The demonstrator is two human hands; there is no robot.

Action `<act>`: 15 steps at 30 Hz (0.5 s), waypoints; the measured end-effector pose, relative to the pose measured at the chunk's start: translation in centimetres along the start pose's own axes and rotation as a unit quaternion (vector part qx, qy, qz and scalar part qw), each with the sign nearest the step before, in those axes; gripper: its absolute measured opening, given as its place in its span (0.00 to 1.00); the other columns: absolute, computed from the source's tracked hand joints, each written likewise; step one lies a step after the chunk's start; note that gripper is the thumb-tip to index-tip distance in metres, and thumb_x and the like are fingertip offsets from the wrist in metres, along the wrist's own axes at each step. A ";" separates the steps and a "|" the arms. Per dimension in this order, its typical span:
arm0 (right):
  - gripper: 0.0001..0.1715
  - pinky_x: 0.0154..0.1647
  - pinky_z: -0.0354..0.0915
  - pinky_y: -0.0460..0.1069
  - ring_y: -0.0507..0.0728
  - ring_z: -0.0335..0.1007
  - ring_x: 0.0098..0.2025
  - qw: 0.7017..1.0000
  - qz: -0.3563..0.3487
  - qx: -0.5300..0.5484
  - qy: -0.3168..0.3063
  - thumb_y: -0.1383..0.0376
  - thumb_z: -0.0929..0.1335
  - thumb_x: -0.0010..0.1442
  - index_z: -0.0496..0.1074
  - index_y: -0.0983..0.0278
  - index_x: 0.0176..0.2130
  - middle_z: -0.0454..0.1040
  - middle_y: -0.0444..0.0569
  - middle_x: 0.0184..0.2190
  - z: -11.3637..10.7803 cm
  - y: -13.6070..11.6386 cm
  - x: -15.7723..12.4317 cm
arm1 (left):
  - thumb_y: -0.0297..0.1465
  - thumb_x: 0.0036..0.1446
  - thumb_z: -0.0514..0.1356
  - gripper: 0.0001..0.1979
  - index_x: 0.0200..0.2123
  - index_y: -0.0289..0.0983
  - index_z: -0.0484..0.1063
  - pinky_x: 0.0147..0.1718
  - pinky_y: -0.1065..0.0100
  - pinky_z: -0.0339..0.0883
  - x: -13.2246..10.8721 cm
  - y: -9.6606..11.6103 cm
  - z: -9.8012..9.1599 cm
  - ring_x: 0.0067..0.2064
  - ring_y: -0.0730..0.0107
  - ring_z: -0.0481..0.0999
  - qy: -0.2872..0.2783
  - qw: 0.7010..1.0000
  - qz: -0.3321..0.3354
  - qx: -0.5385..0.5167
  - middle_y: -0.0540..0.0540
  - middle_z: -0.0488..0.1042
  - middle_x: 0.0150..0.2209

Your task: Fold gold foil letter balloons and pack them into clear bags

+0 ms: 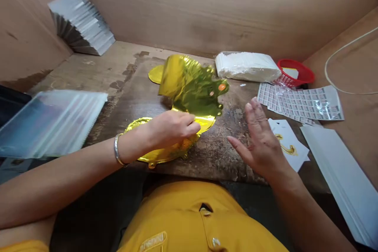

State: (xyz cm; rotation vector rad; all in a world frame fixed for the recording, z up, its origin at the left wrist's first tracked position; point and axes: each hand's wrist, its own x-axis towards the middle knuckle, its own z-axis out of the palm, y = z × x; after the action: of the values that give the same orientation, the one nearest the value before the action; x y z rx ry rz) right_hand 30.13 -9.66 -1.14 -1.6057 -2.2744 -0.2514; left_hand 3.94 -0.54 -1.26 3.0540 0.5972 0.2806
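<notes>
A shiny gold foil piece [189, 86] lies across the middle of the wooden table, its upper part curled and raised, its lower part spread flat near the front edge. My left hand [177, 126], with a silver bangle at the wrist, is closed on the foil's middle. The fingertips are pressed together there. To the right of the foil, my right hand [264, 145] is raised with fingers stretched and thumb apart, holding nothing. It is nearest to white cards [291, 157] that bear a gold shape.
Clear plastic sleeves [53, 122] lie at left; a fanned grey stack [82, 23] leans at the back left. Toward the back right are a white wrapped pack [248, 66], a red basket [305, 74] and label sheets [304, 102]. White flat sheets [342, 177] lie at right.
</notes>
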 end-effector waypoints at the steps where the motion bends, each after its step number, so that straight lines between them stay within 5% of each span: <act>1: 0.52 0.68 0.50 0.67 0.69 0.35 0.72 1.000 -0.007 0.006 -0.018 0.59 0.65 0.65 0.28 0.63 0.71 0.34 0.55 0.73 0.6 -0.1 -0.5 | 0.21 0.59 0.54 0.07 0.33 0.36 0.70 0.31 0.69 0.71 -0.3 0.1 1.8 0.32 0.67 0.76 -0.025 0.999 0.035 0.031 0.44 0.75 0.32; 5: 0.46 0.69 0.51 0.64 0.65 0.40 0.72 0.993 -0.052 0.046 -0.098 0.62 0.66 0.64 0.39 0.64 0.71 0.46 0.56 0.71 3.2 -0.5 -1.0 | 0.22 0.60 0.55 0.05 0.34 0.35 0.70 0.28 0.67 0.70 -2.0 1.2 5.3 0.29 0.65 0.75 -0.046 0.995 0.082 0.032 0.44 0.74 0.31; 12: 0.36 0.66 0.57 0.63 0.64 0.52 0.68 0.949 -0.170 0.184 -0.194 0.65 0.67 0.56 0.62 0.68 0.63 0.63 0.58 0.64 6.5 0.1 1.3 | 0.22 0.62 0.52 0.08 0.37 0.36 0.70 0.34 0.66 0.71 -4.3 2.7 4.6 0.34 0.66 0.78 -0.049 0.995 0.036 -0.075 0.42 0.77 0.39; 15: 0.26 0.62 0.61 0.61 0.61 0.62 0.62 0.938 -0.159 0.246 -0.183 0.68 0.65 0.58 0.70 0.63 0.56 0.72 0.54 0.57 8.1 0.8 1.6 | 0.31 0.63 0.58 0.11 0.48 0.37 0.69 0.50 0.57 0.69 -5.1 1.6 4.6 0.50 0.58 0.76 -0.036 0.983 -0.029 -0.179 0.38 0.75 0.51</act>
State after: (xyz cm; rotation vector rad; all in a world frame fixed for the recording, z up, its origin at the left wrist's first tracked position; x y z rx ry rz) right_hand 28.96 -5.25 -8.05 -1.0910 -2.5857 0.5502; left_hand 0.68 -3.86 -6.63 2.6850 0.5605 0.2451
